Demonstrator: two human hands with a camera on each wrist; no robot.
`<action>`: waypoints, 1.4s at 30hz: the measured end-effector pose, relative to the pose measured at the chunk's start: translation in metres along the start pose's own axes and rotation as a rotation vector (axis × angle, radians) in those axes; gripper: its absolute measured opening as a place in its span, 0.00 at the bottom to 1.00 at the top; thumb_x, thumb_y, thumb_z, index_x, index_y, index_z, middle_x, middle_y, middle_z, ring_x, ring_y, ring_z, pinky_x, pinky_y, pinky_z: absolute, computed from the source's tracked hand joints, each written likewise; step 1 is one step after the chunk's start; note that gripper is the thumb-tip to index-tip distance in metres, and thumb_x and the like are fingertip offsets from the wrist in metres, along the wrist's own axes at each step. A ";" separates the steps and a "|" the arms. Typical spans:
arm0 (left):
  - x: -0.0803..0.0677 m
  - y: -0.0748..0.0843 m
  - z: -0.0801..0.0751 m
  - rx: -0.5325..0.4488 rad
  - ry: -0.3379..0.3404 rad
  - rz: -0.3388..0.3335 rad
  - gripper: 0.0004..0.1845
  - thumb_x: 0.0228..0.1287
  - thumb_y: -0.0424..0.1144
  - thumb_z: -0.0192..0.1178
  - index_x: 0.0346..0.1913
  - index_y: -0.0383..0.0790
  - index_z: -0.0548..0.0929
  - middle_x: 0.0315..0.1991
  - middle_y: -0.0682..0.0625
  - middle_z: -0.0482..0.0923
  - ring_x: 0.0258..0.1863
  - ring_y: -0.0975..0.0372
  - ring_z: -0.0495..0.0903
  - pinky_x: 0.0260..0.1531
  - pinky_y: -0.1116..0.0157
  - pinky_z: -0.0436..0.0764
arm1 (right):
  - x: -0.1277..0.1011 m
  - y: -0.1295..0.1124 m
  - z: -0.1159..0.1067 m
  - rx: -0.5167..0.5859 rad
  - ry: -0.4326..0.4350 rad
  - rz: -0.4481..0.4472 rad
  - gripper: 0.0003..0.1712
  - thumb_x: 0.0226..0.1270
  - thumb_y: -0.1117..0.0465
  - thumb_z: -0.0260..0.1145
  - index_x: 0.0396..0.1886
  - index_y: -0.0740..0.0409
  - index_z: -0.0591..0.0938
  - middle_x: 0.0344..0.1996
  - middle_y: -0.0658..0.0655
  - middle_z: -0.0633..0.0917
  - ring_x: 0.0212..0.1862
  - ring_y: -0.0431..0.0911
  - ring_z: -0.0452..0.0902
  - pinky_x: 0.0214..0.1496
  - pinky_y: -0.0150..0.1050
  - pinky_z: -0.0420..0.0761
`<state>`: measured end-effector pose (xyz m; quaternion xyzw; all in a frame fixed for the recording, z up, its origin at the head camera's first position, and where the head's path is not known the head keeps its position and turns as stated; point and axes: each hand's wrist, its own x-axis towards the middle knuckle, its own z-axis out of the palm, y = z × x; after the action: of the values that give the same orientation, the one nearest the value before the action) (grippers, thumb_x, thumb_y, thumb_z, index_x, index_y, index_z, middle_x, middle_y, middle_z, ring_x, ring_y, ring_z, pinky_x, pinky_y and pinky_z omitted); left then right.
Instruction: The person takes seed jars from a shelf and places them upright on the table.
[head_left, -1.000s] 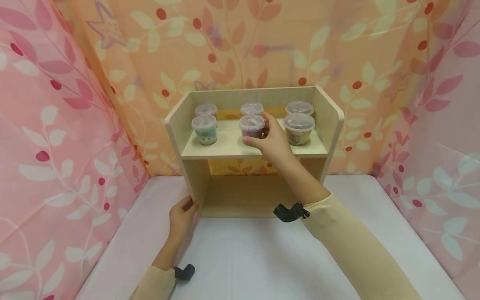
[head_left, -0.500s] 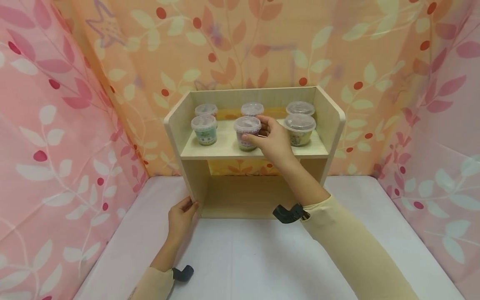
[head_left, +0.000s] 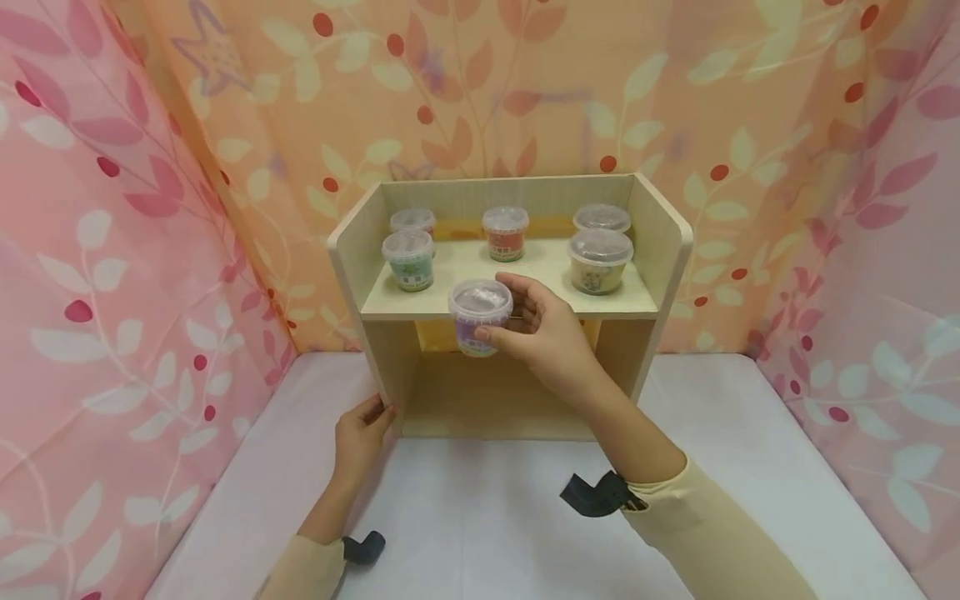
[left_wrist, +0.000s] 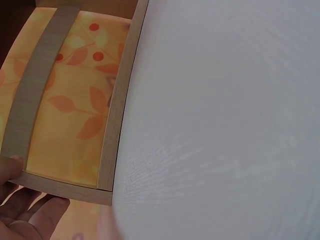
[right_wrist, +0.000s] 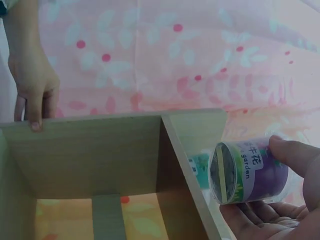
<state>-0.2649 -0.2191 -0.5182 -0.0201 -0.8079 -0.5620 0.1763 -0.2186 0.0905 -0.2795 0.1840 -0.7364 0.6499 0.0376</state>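
Note:
My right hand grips a clear lidded plastic cup with a purple label, thumb on the near side and fingers behind. The cup is held upright in front of the upper shelf's front edge; the right wrist view shows "garden" printed on its label. Low on the left, my left hand pinches the side panel of the small wooden shelf unit. In the left wrist view its thumb lies on one face of the panel's edge, fingers on the other. Behind the held cup, a red-labelled cup stands on the upper shelf.
A green-labelled cup stands front left on the upper shelf, another cup behind it. On the right are a wider yellowish tub and a similar tub behind. White cloth covers the table; floral curtains surround it.
My right hand has lifted the purple-labelled cup off the upper shelf and brought it forward, toward me and slightly left. The red-labelled cup behind is now uncovered. My left hand stays put.

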 end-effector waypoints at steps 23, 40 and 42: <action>0.001 0.003 -0.001 -0.011 -0.002 -0.018 0.18 0.67 0.35 0.70 0.57 0.32 0.86 0.49 0.40 0.88 0.48 0.53 0.88 0.42 0.75 0.84 | -0.044 0.118 -0.004 0.027 -0.003 0.106 0.47 0.57 0.63 0.81 0.74 0.60 0.68 0.66 0.59 0.79 0.69 0.52 0.74 0.68 0.36 0.76; 0.001 0.002 -0.001 -0.017 0.002 -0.005 0.17 0.66 0.34 0.70 0.56 0.33 0.87 0.49 0.39 0.88 0.49 0.52 0.88 0.43 0.73 0.84 | -0.055 0.205 0.003 -0.041 -0.054 0.197 0.47 0.59 0.66 0.78 0.74 0.70 0.65 0.63 0.69 0.79 0.63 0.61 0.79 0.64 0.51 0.80; 0.001 0.002 -0.001 -0.023 0.003 -0.004 0.17 0.66 0.34 0.70 0.56 0.32 0.86 0.49 0.39 0.88 0.49 0.52 0.88 0.43 0.73 0.84 | -0.057 0.213 0.004 -0.057 -0.054 0.193 0.47 0.59 0.66 0.78 0.73 0.73 0.64 0.62 0.71 0.79 0.62 0.62 0.79 0.63 0.52 0.81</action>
<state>-0.2649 -0.2198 -0.5160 -0.0196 -0.8011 -0.5716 0.1763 -0.2332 0.1174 -0.4974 0.1287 -0.7697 0.6240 -0.0397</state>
